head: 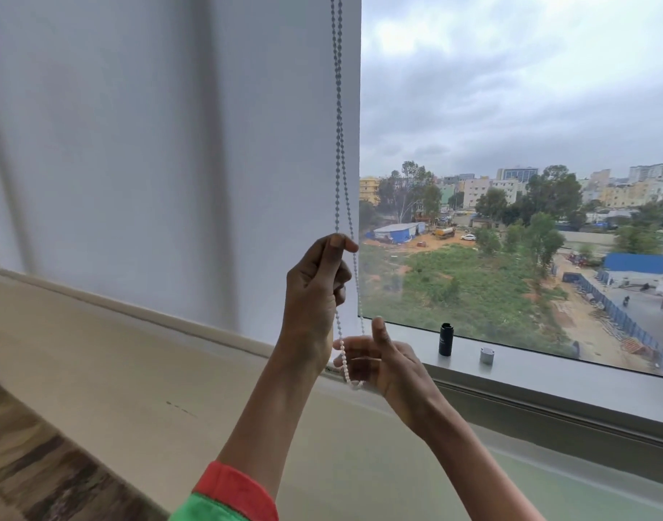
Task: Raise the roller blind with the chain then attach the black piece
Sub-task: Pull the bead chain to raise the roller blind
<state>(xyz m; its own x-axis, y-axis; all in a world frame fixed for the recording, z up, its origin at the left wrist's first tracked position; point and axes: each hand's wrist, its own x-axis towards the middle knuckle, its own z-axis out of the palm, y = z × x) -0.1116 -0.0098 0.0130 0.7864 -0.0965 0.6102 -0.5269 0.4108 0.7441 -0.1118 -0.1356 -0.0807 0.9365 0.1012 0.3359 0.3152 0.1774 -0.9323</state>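
A white roller blind [153,144] hangs down over the left part of the window, its bottom bar close to the sill. A beaded chain [338,126] runs down along the blind's right edge. My left hand [314,295] pinches one strand of the chain between thumb and fingers at about mid-height. My right hand [378,361] is lower, fingers partly apart, with the chain's bottom loop draped over them. The black piece [446,339], a small upright cylinder, stands on the sill to the right of my hands.
A small grey cap-like part [487,356] sits on the window sill [566,374] right of the black piece. The uncovered glass shows buildings and trees outside. A beige ledge [115,370] runs below the blind, with wooden flooring at bottom left.
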